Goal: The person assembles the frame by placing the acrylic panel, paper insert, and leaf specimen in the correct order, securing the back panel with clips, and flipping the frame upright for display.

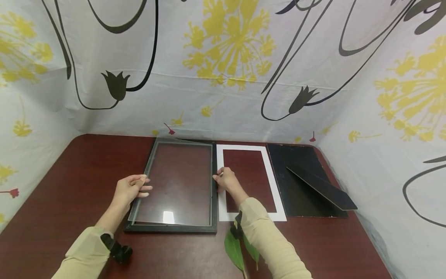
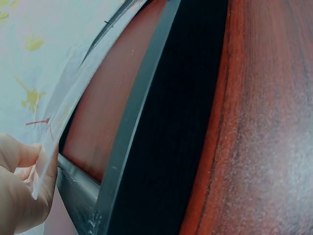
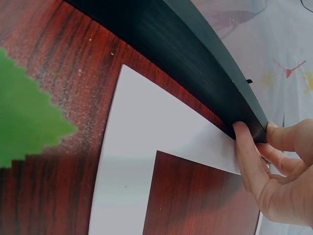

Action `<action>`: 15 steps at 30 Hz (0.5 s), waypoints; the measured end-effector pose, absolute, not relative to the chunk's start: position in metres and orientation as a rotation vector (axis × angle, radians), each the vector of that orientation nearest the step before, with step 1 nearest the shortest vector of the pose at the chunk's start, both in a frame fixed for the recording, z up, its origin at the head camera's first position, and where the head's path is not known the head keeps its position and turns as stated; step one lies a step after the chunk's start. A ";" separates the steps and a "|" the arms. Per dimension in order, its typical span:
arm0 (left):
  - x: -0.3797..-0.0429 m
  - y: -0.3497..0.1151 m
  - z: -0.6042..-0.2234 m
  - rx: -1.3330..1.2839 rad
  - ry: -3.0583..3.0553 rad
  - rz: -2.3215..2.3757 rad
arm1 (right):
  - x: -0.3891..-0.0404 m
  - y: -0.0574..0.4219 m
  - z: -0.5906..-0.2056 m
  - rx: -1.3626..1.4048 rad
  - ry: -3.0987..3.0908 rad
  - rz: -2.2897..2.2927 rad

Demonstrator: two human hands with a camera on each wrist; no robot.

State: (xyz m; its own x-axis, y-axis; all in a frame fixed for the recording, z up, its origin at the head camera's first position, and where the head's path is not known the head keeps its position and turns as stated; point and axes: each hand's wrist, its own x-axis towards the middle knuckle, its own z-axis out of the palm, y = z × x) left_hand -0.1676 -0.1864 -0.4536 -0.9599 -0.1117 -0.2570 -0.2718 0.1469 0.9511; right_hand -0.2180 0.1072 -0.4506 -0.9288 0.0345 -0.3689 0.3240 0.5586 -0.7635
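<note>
A black picture frame [image 1: 170, 229] lies on the table, and a clear pane [image 1: 174, 182] rests tilted over its opening with the left side raised. My left hand [image 1: 130, 188] pinches the pane's left edge between thumb and fingers. In the left wrist view, the pane's edge [image 2: 45, 169] stands above the frame's side bar [image 2: 166, 117]. On the opposite side, my right hand [image 1: 229, 181] grips the frame's right bar. The right wrist view has the thumb on top of that bar [image 3: 195, 63] and a finger [image 3: 252, 159] against its outer side.
Right of the frame lies a white mat [image 1: 277, 186] with a rectangular cut-out. Beyond it is a black backing board [image 1: 292, 193] with its stand flap [image 1: 324, 188] raised. Green leaves [image 1: 234, 248] lie near the front, partly under the right forearm. A patterned cloth [image 1: 223, 108] hangs behind.
</note>
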 end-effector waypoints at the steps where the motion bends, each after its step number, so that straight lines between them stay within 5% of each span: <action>1: -0.167 -0.186 -0.454 -0.383 2.278 1.940 | -0.218 0.107 -0.450 0.295 2.486 -1.311; 15: -0.167 -0.184 -0.455 -0.364 2.291 1.952 | -0.218 0.108 -0.450 0.299 2.492 -1.304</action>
State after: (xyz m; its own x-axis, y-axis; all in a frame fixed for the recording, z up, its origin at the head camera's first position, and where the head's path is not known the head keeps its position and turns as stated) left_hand -0.1667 -0.1837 -0.4549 -0.9652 -0.1099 -0.2373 -0.2517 0.1446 0.9569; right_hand -0.2182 0.1075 -0.4501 -0.9297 0.0397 -0.3662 0.3235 0.5634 -0.7602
